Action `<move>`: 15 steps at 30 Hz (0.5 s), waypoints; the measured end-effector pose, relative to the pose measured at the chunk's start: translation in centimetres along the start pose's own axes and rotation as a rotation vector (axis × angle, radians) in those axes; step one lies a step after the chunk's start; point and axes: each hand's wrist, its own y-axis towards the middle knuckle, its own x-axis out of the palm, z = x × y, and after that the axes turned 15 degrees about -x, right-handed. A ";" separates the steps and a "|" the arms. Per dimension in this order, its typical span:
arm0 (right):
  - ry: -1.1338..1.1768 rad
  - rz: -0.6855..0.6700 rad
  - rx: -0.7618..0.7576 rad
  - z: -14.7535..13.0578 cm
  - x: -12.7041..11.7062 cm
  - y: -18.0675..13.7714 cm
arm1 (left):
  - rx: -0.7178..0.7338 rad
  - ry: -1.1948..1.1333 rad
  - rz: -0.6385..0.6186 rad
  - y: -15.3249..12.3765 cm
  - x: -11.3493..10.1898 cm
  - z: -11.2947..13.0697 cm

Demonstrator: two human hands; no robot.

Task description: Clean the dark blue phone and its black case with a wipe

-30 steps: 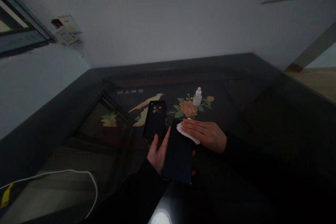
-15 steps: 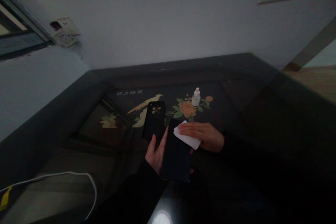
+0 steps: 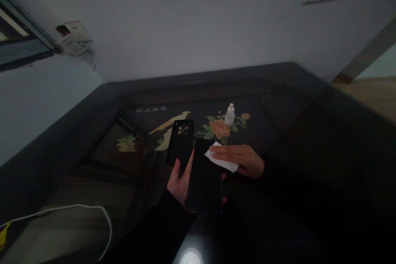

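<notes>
A black smartphone (image 3: pixel 204 185) lies in my left hand (image 3: pixel 180 183), whose thumb shows at the left edge and fingertips at the right edge. My right hand (image 3: pixel 244 160) presses a folded white cloth or tissue (image 3: pixel 225 163) flat on the upper right of the phone's dark face. A ring shows on one of its fingers. Just beyond my left hand, a black phone case (image 3: pixel 180 142) with round camera cutouts rests on the dark tabletop. Past my right hand stands a small clear dropper bottle (image 3: pixel 229 116) with a white cap.
The glossy dark table (image 3: pixel 269 86) carries a printed bird and flower design and meets a pale wall (image 3: pixel 192 20). A white cable (image 3: pixel 77 205) curves at lower left beside something yellow (image 3: pixel 3 235). Sockets are on the wall; a bright light reflection shows at the bottom.
My right hand and the cloth have shifted very slightly on the phone. The phone and my left hand sit a little further left in view, as does the whole scene.
</notes>
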 end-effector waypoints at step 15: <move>-0.265 -0.076 -0.054 -0.5 0.3 0.6 | -0.061 0.057 -0.035 0.0 -0.1 -0.4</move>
